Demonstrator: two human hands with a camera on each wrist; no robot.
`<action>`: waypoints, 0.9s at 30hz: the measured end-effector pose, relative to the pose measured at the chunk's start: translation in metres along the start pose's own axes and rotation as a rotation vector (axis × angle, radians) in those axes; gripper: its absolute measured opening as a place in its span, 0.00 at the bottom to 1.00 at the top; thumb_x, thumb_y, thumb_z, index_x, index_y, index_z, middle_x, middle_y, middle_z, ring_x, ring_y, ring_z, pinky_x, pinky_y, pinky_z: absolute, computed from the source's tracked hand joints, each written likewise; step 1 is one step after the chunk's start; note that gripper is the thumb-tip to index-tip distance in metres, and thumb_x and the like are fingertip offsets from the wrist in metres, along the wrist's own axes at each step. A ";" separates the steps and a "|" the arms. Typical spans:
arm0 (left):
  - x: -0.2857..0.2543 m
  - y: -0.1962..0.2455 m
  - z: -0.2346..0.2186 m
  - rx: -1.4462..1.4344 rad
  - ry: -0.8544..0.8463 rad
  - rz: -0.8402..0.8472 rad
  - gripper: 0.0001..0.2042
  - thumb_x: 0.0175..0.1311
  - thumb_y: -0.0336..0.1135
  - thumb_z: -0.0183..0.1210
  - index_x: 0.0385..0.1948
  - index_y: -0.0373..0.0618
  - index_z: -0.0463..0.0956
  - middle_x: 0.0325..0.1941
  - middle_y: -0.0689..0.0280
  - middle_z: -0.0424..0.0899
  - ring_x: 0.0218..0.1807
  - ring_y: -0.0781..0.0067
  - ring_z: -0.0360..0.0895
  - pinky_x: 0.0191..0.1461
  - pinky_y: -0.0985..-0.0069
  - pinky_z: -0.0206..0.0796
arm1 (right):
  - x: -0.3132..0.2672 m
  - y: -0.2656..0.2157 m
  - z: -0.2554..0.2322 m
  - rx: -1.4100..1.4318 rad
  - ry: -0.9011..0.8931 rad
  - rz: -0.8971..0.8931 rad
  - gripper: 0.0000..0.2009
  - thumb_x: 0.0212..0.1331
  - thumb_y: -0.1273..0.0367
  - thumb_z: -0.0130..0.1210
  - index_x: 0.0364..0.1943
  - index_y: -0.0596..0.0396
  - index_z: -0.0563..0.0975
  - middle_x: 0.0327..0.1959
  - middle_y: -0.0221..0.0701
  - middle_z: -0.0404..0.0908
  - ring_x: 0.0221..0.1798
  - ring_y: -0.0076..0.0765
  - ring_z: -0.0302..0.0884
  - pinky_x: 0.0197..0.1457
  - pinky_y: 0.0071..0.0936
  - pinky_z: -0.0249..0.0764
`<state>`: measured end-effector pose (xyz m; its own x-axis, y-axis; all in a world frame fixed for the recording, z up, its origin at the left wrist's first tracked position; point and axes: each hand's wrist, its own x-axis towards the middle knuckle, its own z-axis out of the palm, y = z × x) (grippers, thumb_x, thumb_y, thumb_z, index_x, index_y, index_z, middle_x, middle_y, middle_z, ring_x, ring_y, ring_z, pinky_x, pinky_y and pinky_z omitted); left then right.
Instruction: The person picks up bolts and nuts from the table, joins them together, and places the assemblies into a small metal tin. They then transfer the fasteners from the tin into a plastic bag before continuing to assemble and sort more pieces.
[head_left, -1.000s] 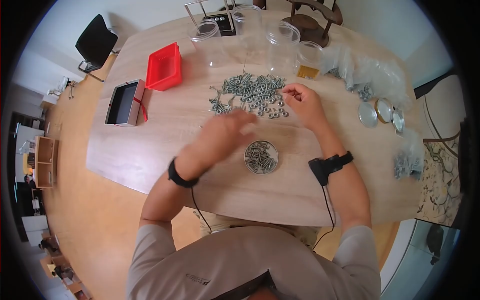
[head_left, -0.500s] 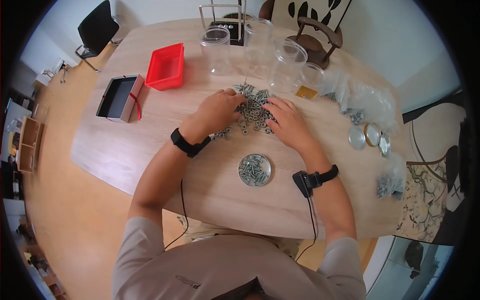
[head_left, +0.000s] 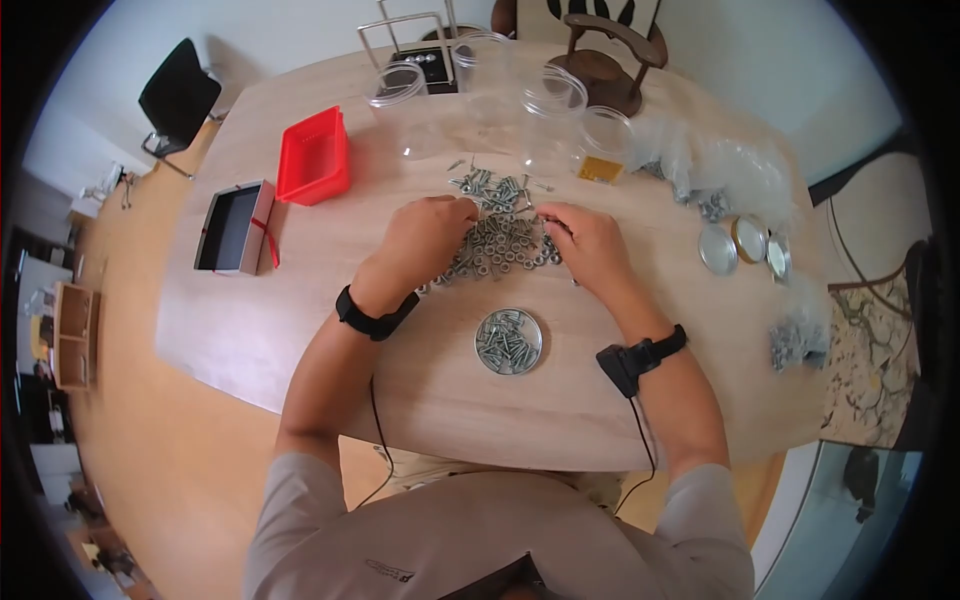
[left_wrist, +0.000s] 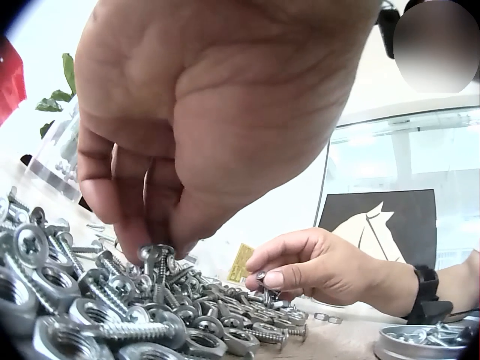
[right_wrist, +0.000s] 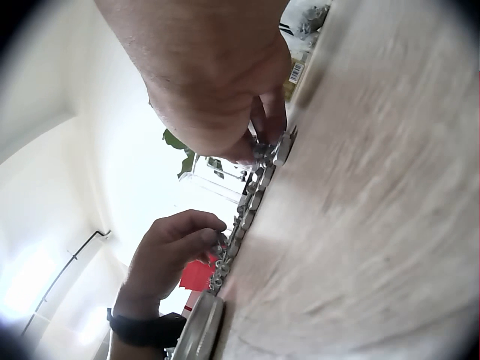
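A pile of silvery screws and nuts lies on the wooden table between both hands. At its left side, my left hand reaches down with thumb and fingertips pinching a screw, head up, among the others. My right hand is at the pile's right edge; in the left wrist view its thumb and forefinger pinch a screw. Nearer my body stands a shallow round metal dish with many screws in it.
Behind the pile stand several clear plastic jars. To the left are a red basket and an open box with red ribbon. Plastic bags of hardware and metal lids lie on the right.
My left hand has moved from above the dish to the pile's left side. Both hands spread on the pile, then drew their fingertips together on screws. The pile's shape has shifted.
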<state>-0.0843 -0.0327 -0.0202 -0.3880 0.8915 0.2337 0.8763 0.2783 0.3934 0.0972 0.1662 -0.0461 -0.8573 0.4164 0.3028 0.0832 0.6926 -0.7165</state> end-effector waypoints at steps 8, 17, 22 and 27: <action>-0.001 0.016 -0.020 -0.131 -0.075 0.004 0.06 0.68 0.35 0.65 0.39 0.44 0.86 0.37 0.54 0.89 0.43 0.46 0.87 0.48 0.55 0.77 | -0.001 0.010 0.003 0.033 0.105 -0.001 0.11 0.66 0.71 0.65 0.50 0.53 0.88 0.41 0.41 0.91 0.45 0.49 0.88 0.51 0.42 0.82; -0.016 0.057 -0.045 -0.258 -0.570 0.125 0.09 0.69 0.36 0.65 0.42 0.40 0.86 0.38 0.53 0.90 0.41 0.50 0.87 0.45 0.62 0.76 | 0.003 -0.014 -0.028 0.362 -0.421 0.140 0.09 0.62 0.76 0.68 0.46 0.60 0.88 0.37 0.28 0.91 0.39 0.20 0.85 0.46 0.24 0.82; -0.005 0.014 -0.050 -0.102 -0.198 -0.106 0.09 0.71 0.34 0.63 0.46 0.39 0.85 0.40 0.51 0.90 0.42 0.49 0.87 0.47 0.60 0.76 | -0.006 -0.053 -0.035 0.328 -0.781 0.012 0.09 0.58 0.72 0.69 0.42 0.59 0.88 0.35 0.32 0.91 0.39 0.28 0.87 0.46 0.28 0.82; -0.005 0.000 -0.028 -0.029 -0.137 -0.047 0.09 0.69 0.32 0.64 0.46 0.40 0.85 0.40 0.51 0.89 0.44 0.48 0.87 0.50 0.57 0.76 | -0.007 -0.063 -0.027 0.159 -0.643 0.080 0.07 0.61 0.70 0.65 0.41 0.55 0.89 0.35 0.37 0.90 0.37 0.42 0.88 0.45 0.36 0.82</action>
<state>-0.0906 -0.0471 0.0038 -0.3844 0.9186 0.0914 0.8486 0.3126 0.4268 0.1118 0.1354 0.0137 -0.9880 -0.0056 -0.1545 0.1251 0.5583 -0.8202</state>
